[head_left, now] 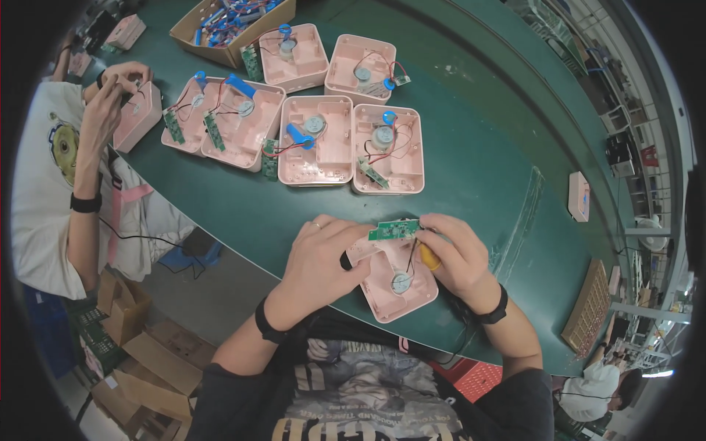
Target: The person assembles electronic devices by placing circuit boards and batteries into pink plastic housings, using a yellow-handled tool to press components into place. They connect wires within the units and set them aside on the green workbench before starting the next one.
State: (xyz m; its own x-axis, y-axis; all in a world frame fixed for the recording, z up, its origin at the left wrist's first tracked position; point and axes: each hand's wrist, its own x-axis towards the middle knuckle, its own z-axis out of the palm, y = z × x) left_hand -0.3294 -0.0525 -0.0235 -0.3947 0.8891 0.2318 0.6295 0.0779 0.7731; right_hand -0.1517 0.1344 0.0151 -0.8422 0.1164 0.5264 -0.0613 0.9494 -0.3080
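Observation:
A pink plastic housing (397,290) with a round motor inside lies on the green table (478,169) right in front of me. My left hand (320,257) grips its left edge and pinches a small green circuit board (393,230) above it. My right hand (456,253) is at the board's right end and holds a yellow-handled tool (429,257). Thin wires run from the board down into the housing.
Several open pink housings (316,140) with motors, blue parts and green boards lie in rows farther back. A cardboard box (228,26) of blue parts stands at the far edge. A person at the left (110,95) holds another pink housing. A small pink-white unit (579,195) lies right.

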